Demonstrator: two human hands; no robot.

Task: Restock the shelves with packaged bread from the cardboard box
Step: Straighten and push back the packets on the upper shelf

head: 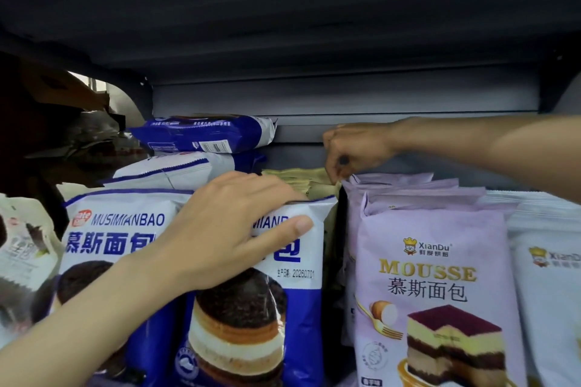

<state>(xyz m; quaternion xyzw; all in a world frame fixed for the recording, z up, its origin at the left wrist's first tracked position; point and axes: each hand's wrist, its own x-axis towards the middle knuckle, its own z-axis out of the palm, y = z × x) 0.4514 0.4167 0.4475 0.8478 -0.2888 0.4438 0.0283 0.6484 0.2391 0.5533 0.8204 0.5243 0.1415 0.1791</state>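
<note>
Blue bread bag (292, 261) upright at shelf front; your left hand (232, 229) grips its top edge. Right hand (355, 148) pinches purple bag (434, 276) top seam. Likely light, squashy, slick film: hold seams, avoid squeezing middle.

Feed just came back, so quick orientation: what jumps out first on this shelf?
Front and centre, the left hand grips the top of a blue-and-white mousse bread pack. To its right stands a lilac MOUSSE pack, and the right hand pinches the top edge of the lilac packs behind it. Another blue pack lies flat on the stack at back left.
</note>
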